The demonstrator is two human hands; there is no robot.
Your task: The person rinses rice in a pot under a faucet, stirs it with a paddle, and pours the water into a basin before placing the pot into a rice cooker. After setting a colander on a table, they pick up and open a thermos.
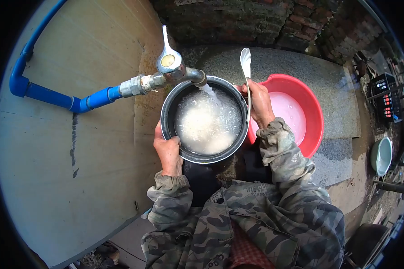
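A dark round pot [168, 139] with a pale rim is held between my two hands under the tap [171, 67]. Water runs from the spout into it, over white rice [202, 123] in cloudy water. My left hand [168, 152] grips the pot's rim at the lower left, thumb on top. At the right side, my right hand [259, 101] grips the pot and also has a white spoon [246, 65] pinched against it, standing upright along the rim. Some of the right fingers are hidden behind the pot.
A red basin [318, 112] with whitish liquid stands just right of the pot. Blue pipe [49, 94] runs along the pale board [54, 179] at left to the tap. A brick wall [229, 22] closes the back. Far right are a light basin [381, 157] and black crate [385, 98].
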